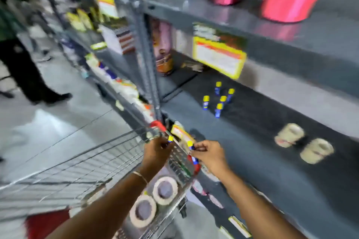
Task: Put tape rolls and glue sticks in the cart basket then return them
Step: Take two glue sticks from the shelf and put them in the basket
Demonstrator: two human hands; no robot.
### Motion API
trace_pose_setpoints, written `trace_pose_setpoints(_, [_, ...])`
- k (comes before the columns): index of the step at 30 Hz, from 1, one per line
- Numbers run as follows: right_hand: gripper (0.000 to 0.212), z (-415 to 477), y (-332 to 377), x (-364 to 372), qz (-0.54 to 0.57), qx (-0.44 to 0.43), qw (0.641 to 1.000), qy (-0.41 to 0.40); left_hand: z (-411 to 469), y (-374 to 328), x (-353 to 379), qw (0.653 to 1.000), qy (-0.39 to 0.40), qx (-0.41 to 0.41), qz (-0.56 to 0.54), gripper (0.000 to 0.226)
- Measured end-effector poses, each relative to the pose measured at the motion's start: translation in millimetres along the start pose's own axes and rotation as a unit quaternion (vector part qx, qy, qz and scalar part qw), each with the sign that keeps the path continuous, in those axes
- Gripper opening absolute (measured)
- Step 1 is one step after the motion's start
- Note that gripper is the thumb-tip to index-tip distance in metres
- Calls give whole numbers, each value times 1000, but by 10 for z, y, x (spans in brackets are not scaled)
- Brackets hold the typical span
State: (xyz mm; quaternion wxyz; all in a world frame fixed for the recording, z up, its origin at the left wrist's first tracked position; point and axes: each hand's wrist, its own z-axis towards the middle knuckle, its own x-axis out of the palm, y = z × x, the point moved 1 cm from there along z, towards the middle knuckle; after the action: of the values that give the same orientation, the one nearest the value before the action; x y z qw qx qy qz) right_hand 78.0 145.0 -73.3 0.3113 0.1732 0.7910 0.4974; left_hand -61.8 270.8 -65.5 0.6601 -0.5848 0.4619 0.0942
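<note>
Both hands sit over the far corner of the wire cart basket (93, 163), each closed on a glue stick. The left hand (157, 151) has its fingers curled round a blue tube whose yellow cap (170, 138) pokes up above the knuckles, just beside the red plastic corner of the cart. The right hand (208, 154) pinches another glue stick (191, 146) between thumb and fingertips, yellow cap uppermost – a further blue-and-red piece shows just below its fingers, too blurred to tell what it is. Down in the basket, near the left forearm, two tape rolls (153, 201) lie flat and touching, pale rings with dark cores. On the grey metal shelf (242, 141) to the right, five small glue sticks (219, 99) stand upright in a loose cluster, blue bodies with yellow caps, well apart from the hands. Further along the same shelf two cream tape rolls (304, 144) lie side by side, near each other, hollow centres facing outward. The cart is thin chrome wire in a grid; the shelf surface is smooth and matt.
</note>
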Motion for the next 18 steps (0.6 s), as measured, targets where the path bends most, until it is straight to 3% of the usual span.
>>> trace_pose_setpoints(4, [16, 443, -93, 1089, -86, -40, 991, 94, 32, 1101, -281, 988, -20, -149, -24, 34])
trace_pose_setpoints(9, [19, 872, -409, 2073, -180, -22, 967, 180, 91, 2215, -82, 963, 31, -263, -44, 36])
trace_pose_setpoints(18, [38, 1407, -1629, 2984, -340, 67, 910, 226, 433, 3121, 768, 933, 95, -346, -24, 40])
